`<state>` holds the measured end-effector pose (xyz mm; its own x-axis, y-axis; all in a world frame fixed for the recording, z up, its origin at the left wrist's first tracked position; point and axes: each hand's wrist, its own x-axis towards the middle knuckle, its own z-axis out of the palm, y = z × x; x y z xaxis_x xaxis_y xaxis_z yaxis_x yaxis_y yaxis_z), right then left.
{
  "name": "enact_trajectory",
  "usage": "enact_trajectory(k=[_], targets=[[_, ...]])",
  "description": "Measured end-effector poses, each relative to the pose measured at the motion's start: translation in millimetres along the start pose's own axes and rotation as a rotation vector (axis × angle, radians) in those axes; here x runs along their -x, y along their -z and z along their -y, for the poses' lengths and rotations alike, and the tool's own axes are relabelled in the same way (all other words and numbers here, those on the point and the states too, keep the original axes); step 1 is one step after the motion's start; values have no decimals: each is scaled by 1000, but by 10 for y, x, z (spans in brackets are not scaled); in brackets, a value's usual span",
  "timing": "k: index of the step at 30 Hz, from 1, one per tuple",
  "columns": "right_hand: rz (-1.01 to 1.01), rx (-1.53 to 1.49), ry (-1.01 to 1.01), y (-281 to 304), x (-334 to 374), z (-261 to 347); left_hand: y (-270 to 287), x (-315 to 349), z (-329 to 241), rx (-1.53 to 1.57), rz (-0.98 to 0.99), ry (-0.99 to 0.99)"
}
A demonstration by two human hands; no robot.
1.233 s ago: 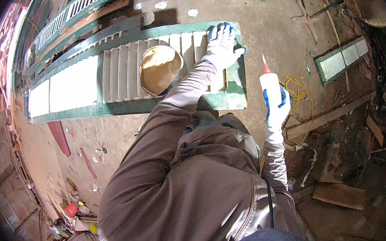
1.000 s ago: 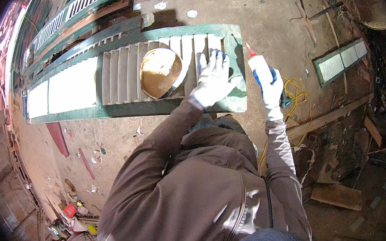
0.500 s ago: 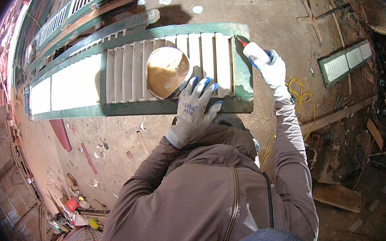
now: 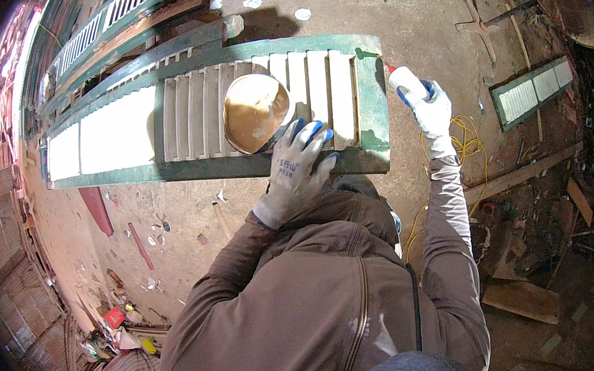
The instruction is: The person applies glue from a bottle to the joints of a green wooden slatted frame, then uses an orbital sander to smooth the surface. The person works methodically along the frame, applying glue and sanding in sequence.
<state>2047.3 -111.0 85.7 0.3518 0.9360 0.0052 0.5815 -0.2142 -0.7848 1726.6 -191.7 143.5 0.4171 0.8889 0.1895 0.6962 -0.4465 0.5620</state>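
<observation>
One white-gloved right hand [image 4: 434,116] grips a red-nozzled white plastic bottle [image 4: 408,82]; blue-tipped grey-gloved left hand [image 4: 298,168], spread, likely steadies the green-framed slatted panel [image 4: 373,109].

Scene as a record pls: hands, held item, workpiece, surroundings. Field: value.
Left hand: gloved, fingers spread over the panel's near edge; contact unclear
Right hand: gloved, gripping a white bottle
Red nozzle: on the bottle, directed toward the panel, just off its right end
Workpiece: green-framed panel with pale slats
On slats: round tan object, kind unclear, near the left fingertips
Right side: smaller louvred panel, coiled yellow cord
Floor, left: reddish strip
</observation>
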Motion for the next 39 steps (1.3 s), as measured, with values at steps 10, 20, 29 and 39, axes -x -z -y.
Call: enact_trajectory(k=[10, 20, 29, 39], targets=[[-64, -22, -33, -54, 37, -125, 246, 125, -66, 146, -200, -55], [-11, -745, 63, -175, 296, 474, 499, 370, 307, 94, -542, 156], [-108, -463, 360, -593, 388, 1049, 604, 415, 590, -66, -627, 236], [42, -561, 414, -1030, 609, 1518, 360, 551, 1056, 607, -486, 695]])
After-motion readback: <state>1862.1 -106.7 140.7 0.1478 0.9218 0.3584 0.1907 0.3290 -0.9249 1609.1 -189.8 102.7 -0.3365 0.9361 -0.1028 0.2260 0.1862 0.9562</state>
